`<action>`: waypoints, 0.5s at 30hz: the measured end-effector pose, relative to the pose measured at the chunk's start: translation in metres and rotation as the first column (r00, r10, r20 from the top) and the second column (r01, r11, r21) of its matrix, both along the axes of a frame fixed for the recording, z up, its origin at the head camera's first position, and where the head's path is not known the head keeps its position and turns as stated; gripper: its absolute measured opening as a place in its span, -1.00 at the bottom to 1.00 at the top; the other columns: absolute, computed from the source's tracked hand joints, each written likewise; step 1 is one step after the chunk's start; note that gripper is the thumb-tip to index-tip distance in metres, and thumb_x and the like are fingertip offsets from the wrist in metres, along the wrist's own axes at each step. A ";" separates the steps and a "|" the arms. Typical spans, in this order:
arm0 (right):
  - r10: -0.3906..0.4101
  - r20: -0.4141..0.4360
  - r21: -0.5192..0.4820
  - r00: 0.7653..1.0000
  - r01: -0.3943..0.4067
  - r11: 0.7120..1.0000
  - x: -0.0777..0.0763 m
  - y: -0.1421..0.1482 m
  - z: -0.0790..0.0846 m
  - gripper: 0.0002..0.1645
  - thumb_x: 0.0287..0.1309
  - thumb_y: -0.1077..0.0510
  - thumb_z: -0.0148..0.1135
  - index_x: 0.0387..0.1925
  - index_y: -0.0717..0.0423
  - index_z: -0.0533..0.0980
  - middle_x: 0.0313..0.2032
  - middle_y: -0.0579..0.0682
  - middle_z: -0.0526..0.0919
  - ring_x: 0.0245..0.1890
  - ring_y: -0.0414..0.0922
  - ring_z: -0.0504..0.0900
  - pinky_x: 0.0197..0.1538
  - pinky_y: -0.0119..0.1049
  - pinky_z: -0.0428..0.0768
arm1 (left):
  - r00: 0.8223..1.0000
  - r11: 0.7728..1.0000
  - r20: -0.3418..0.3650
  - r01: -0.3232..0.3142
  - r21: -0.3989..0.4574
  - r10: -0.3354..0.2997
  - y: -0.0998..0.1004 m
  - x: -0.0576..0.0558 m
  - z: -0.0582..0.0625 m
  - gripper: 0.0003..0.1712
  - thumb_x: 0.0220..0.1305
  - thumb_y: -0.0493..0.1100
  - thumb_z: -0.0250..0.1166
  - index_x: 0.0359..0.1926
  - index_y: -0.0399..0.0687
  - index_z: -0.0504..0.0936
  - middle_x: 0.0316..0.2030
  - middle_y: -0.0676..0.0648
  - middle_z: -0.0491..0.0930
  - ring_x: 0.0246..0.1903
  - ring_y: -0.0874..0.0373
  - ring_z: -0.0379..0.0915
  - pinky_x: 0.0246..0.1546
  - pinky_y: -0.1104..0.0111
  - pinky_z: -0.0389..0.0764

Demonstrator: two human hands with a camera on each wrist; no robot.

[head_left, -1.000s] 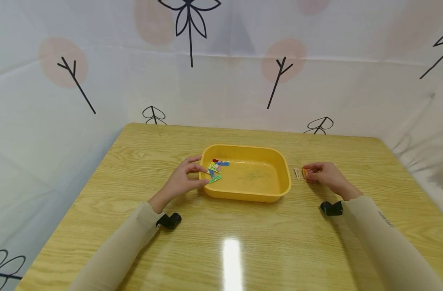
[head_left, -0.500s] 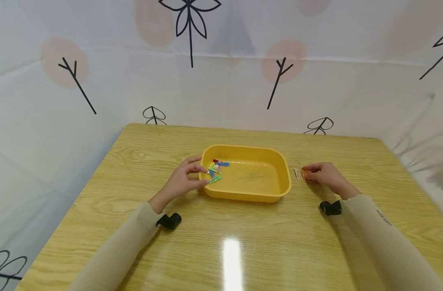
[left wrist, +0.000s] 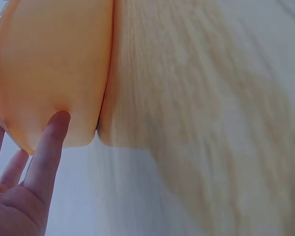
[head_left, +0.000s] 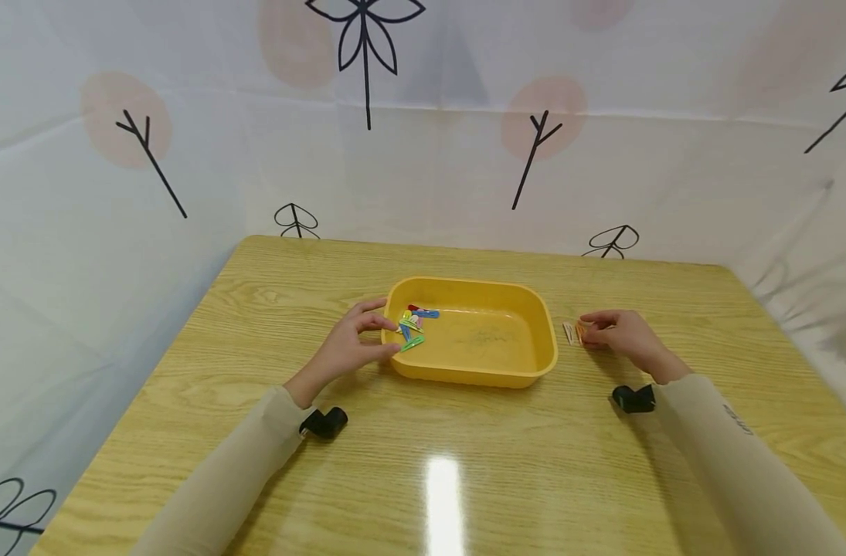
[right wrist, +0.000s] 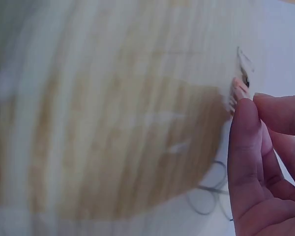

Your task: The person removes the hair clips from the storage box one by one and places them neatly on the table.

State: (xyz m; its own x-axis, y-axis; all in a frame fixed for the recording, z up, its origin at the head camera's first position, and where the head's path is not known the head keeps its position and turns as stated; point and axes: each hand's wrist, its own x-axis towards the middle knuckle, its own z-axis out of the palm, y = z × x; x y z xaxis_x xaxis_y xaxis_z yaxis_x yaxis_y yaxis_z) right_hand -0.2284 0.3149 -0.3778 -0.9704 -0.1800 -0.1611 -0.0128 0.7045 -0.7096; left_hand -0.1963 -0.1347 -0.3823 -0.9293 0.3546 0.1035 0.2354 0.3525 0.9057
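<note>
In the head view, a yellow plastic basin (head_left: 471,371) stands on the table, with several coloured snap hair clips (head_left: 412,324) at its left end. My left hand (head_left: 349,340) rests at that end with fingers spread. The left wrist view shows its thumb (left wrist: 51,147) lying on the basin wall (left wrist: 59,64). Right of the basin, my right hand (head_left: 624,336) pinches an orange hair clip (head_left: 580,332) between thumb and fingertips, close over the table. A pale beige hair clip (head_left: 569,333) lies just left of it. Fingertips partly cover the orange clip.
The wood-grain table (head_left: 325,479) runs back to a white patterned cloth (head_left: 423,177) that hangs behind and at the sides. A black wrist camera (head_left: 324,423) sits on the left sleeve, another black camera (head_left: 633,398) on the right.
My right hand has nudged the orange hair clip slightly left, nearer the beige one. My left hand keeps its place at the basin.
</note>
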 end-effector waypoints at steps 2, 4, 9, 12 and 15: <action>0.009 -0.009 -0.008 1.000 -0.009 1.000 0.001 0.000 0.003 -0.45 0.18 0.22 0.22 0.11 0.50 0.37 -0.30 0.12 0.57 -0.37 -0.21 0.50 -0.34 -0.42 0.53 | 1.000 1.000 -0.001 0.001 0.003 -0.001 0.000 0.000 0.000 -0.58 0.05 -0.08 0.43 -0.13 -0.27 0.63 0.30 -0.02 0.17 0.07 -0.09 0.34 -0.04 0.22 0.54; 0.017 -0.011 -0.007 1.000 -0.017 1.000 0.002 0.000 0.006 -0.46 0.19 0.22 0.20 0.13 0.49 0.36 -0.30 0.13 0.56 -0.37 -0.17 0.51 -0.34 -0.37 0.54 | 1.000 1.000 -0.005 0.001 0.004 -0.001 0.000 0.001 0.000 -0.59 0.05 -0.09 0.43 -0.14 -0.27 0.63 0.30 -0.02 0.18 0.06 -0.09 0.34 -0.04 0.21 0.54; 0.036 -0.020 -0.024 0.999 -0.037 0.999 0.004 0.000 0.015 -0.48 0.20 0.28 0.16 0.14 0.48 0.34 -0.29 0.16 0.54 -0.33 -0.16 0.51 -0.26 -0.30 0.60 | 1.000 1.000 -0.016 -0.001 -0.002 0.001 0.000 0.001 0.000 -0.62 0.06 -0.11 0.43 -0.14 -0.26 0.63 0.30 -0.02 0.19 0.05 -0.09 0.35 -0.05 0.21 0.54; 0.047 -0.035 -0.052 0.998 -0.048 0.997 0.005 -0.001 0.022 -0.48 0.20 0.31 0.15 0.15 0.49 0.33 -0.28 0.19 0.54 -0.32 -0.18 0.53 -0.21 -0.26 0.62 | 1.000 1.000 -0.014 -0.002 -0.003 0.002 0.000 0.001 0.000 -0.62 0.06 -0.12 0.43 -0.14 -0.26 0.63 0.30 -0.01 0.19 0.06 -0.09 0.35 -0.05 0.22 0.54; 0.056 -0.046 -0.073 0.997 -0.059 0.996 0.006 -0.002 0.028 -0.48 0.21 0.32 0.13 0.17 0.49 0.31 -0.26 0.22 0.53 -0.32 -0.21 0.56 -0.18 -0.22 0.62 | 1.000 1.000 -0.015 -0.001 0.000 0.001 0.000 0.001 -0.001 -0.61 0.06 -0.11 0.43 -0.14 -0.26 0.63 0.30 -0.02 0.18 0.06 -0.09 0.35 -0.05 0.22 0.54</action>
State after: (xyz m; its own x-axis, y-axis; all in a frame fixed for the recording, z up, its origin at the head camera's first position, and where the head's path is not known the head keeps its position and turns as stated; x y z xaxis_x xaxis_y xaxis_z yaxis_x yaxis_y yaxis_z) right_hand -0.2220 0.3127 -0.3499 -0.9639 -0.2457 -0.1023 -0.0843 0.6467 -0.7581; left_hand -0.1954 -0.1344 -0.3829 -0.9281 0.3533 0.1174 0.2485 0.3529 0.9021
